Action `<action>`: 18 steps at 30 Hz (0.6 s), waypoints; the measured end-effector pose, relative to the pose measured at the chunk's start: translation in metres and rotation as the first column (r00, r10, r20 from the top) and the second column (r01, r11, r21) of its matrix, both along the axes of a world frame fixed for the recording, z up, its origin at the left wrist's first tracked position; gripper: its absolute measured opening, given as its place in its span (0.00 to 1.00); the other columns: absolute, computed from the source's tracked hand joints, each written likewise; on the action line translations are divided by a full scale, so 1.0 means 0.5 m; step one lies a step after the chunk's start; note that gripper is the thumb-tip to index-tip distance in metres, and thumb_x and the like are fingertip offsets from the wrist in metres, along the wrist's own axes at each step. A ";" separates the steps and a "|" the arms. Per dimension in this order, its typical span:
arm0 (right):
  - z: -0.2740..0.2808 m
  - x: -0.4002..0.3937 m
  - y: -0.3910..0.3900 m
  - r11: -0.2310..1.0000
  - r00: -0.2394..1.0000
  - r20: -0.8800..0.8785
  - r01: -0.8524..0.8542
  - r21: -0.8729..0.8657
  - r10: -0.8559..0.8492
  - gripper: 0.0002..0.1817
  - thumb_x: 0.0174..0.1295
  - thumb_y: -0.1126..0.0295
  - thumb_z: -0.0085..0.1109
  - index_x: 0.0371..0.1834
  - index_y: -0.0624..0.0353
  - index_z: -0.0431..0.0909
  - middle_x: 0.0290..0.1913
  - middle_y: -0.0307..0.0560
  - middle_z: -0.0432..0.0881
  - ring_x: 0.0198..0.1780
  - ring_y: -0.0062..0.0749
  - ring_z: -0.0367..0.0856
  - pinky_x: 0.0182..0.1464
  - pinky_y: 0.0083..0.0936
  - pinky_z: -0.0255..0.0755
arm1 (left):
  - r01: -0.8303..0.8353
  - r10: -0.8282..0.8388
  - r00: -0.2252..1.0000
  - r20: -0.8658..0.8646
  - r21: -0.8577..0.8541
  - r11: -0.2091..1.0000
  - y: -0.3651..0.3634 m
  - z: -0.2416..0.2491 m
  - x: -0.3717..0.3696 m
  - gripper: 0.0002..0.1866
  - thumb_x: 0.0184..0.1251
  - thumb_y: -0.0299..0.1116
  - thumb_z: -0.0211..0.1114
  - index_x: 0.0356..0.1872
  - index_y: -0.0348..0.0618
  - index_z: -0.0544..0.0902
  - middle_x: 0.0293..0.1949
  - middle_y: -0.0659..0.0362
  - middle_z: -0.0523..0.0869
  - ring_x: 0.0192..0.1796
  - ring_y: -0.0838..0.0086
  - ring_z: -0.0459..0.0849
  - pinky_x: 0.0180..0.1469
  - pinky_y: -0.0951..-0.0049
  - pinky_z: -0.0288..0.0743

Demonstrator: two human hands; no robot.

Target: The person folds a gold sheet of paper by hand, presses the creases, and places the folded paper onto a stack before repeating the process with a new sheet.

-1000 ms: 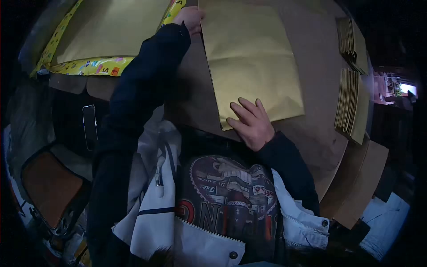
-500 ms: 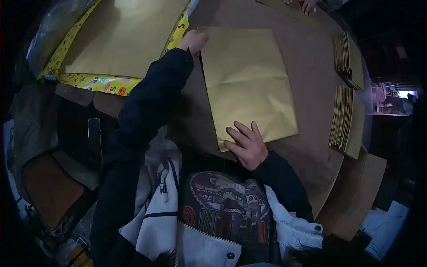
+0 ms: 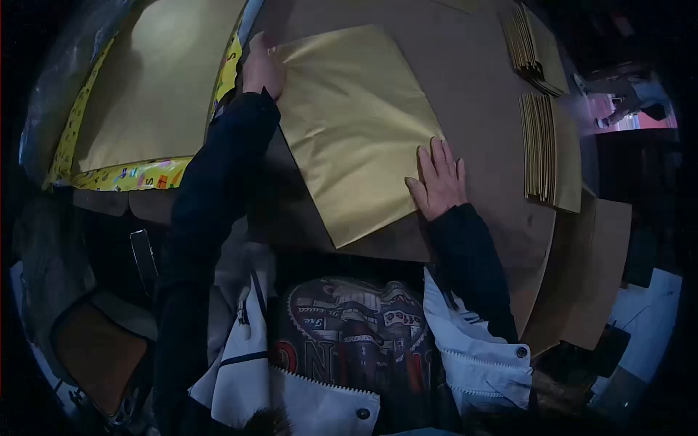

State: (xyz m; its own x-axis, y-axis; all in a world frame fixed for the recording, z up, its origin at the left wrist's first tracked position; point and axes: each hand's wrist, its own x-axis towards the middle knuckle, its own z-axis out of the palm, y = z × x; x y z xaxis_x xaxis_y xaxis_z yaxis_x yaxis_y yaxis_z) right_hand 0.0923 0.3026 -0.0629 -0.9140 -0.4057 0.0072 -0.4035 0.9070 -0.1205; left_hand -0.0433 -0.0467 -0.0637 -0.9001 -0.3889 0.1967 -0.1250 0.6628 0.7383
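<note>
A sheet of yellow-brown paper (image 3: 356,123) lies tilted on the table in front of me, with faint creases across it. My left hand (image 3: 263,69) is closed at the paper's upper left corner and grips its edge; some of its fingers are hidden. On the right edge rests my right hand (image 3: 441,182), flat, with its fingers apart. Just left of my left hand, a large stack of the same paper (image 3: 160,80) sits in opened yellow patterned wrapping (image 3: 134,176).
Two bundles of folded paper, a far one (image 3: 534,47) and a nearer one (image 3: 549,152), stand along the right side of the brown table (image 3: 480,94). A cardboard box (image 3: 582,269) is beyond the right edge. An orange-brown chair (image 3: 102,356) stands at lower left.
The paper has turned and shifted left, its lower corner now pointing toward me. My right hand has slid from the bottom edge up to the right edge. My left hand has moved left.
</note>
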 end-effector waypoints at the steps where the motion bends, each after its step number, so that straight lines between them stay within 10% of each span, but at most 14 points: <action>1: 0.001 -0.003 0.006 1.000 1.000 0.022 -0.005 0.013 0.005 0.35 0.65 0.47 0.47 0.70 0.57 0.59 0.75 0.58 0.49 0.76 0.51 0.43 0.70 0.62 0.41 | 0.031 -0.033 0.999 -0.026 -0.051 0.998 0.001 0.006 0.000 0.31 0.61 0.25 0.57 0.67 0.38 0.60 0.62 0.40 0.70 0.65 0.49 0.69 0.64 0.60 0.66; 3: 0.003 -0.005 0.003 0.999 0.998 0.062 0.000 0.042 -0.003 0.37 0.65 0.46 0.46 0.72 0.57 0.57 0.75 0.58 0.47 0.77 0.51 0.41 0.70 0.61 0.39 | 0.031 -0.016 0.996 0.086 -0.171 0.985 0.013 0.026 0.013 0.30 0.60 0.24 0.57 0.66 0.40 0.63 0.65 0.43 0.68 0.67 0.50 0.67 0.64 0.61 0.66; 5: 0.006 -0.005 -0.001 0.998 0.998 0.061 -0.001 0.059 -0.002 0.38 0.65 0.45 0.46 0.72 0.57 0.56 0.75 0.58 0.47 0.77 0.51 0.40 0.70 0.61 0.39 | 0.119 -0.114 0.992 0.050 -0.671 0.732 0.057 0.046 0.030 0.28 0.56 0.23 0.56 0.62 0.47 0.69 0.59 0.44 0.72 0.63 0.48 0.69 0.61 0.53 0.67; 7: 0.015 -0.002 -0.004 0.994 0.997 0.083 -0.008 0.110 -0.001 0.41 0.63 0.40 0.44 0.73 0.55 0.54 0.76 0.58 0.45 0.76 0.55 0.38 0.69 0.64 0.38 | 0.532 -0.446 0.844 0.297 -0.567 0.629 0.132 0.083 0.018 0.22 0.57 0.26 0.56 0.56 0.45 0.74 0.59 0.45 0.72 0.63 0.51 0.69 0.58 0.50 0.68; 12: 0.056 0.000 -0.018 0.975 0.990 0.139 -0.035 0.219 0.005 0.54 0.50 0.24 0.45 0.73 0.51 0.54 0.74 0.61 0.47 0.74 0.65 0.40 0.64 0.74 0.41 | 0.873 -0.723 0.455 0.520 -0.418 0.249 0.400 0.111 0.082 0.27 0.66 0.45 0.54 0.63 0.44 0.70 0.69 0.47 0.61 0.73 0.54 0.55 0.66 0.44 0.56; 18: 0.041 -0.001 -0.002 0.995 0.992 0.114 -0.059 0.079 0.049 0.57 0.47 0.21 0.42 0.75 0.49 0.51 0.76 0.61 0.43 0.75 0.64 0.35 0.64 0.75 0.36 | 0.606 -0.585 0.774 0.243 -0.551 0.574 0.429 -0.015 0.038 0.36 0.67 0.56 0.48 0.69 0.43 0.62 0.72 0.46 0.56 0.75 0.54 0.50 0.68 0.41 0.48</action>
